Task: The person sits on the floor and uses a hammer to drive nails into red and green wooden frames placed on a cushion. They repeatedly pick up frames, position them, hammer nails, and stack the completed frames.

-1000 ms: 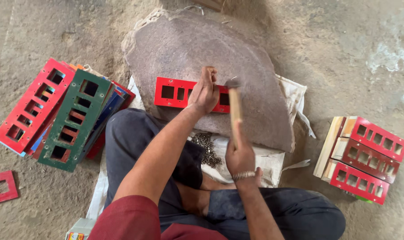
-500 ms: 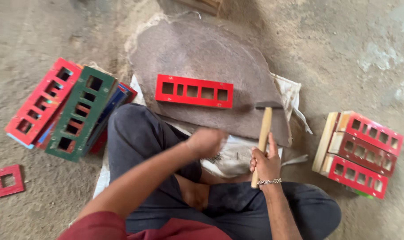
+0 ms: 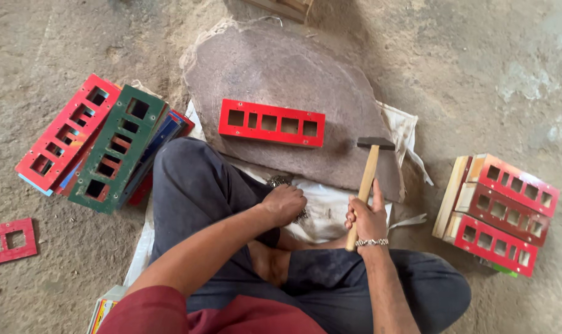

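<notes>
On the dusty concrete floor lay a flat brown stone slab (image 3: 281, 68). Below it, the right hand (image 3: 367, 218) gripped a wooden-handled hammer (image 3: 368, 176); the left hand (image 3: 285, 204) clenched over small dark nails (image 3: 279, 181).

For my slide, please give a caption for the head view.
Seated person, right hand holding hammer, left hand on nails, red frame ahead.

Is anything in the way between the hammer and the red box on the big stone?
Nothing visible. The hammer in the right hand has only bare stone slab between it and the red box.
</notes>
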A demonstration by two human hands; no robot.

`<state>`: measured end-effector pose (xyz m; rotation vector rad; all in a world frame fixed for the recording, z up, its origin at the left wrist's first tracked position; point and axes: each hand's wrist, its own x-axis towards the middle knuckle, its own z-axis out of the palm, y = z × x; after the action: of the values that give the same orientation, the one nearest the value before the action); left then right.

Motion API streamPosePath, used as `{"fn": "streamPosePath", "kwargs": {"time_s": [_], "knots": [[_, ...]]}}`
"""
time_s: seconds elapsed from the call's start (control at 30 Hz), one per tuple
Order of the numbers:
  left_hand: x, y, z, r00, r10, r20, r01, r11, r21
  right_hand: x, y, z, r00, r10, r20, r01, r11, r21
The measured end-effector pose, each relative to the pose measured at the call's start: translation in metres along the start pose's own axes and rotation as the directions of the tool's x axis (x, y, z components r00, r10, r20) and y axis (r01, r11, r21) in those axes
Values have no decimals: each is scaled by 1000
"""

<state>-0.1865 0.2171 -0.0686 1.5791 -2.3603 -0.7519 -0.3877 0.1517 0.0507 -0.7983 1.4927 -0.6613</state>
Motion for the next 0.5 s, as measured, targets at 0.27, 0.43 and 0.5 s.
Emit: {"fn": "streamPosePath", "kwargs": {"time_s": [0.27, 0.43, 0.5], "knots": [[7, -41, -77, 867, -390, -309, 130, 777, -616, 0, 2, -5, 1000, 15, -5, -15, 1000, -2], [-2, -130, -152, 669, -671, -321, 203, 580, -789, 3, 4, -7, 1000, 3, -14, -4, 999, -44], [-5, -152, -165, 640, -662, -390, 278, 672, -686, 3, 4, -7, 999, -34, -17, 33, 997, -70]]}}
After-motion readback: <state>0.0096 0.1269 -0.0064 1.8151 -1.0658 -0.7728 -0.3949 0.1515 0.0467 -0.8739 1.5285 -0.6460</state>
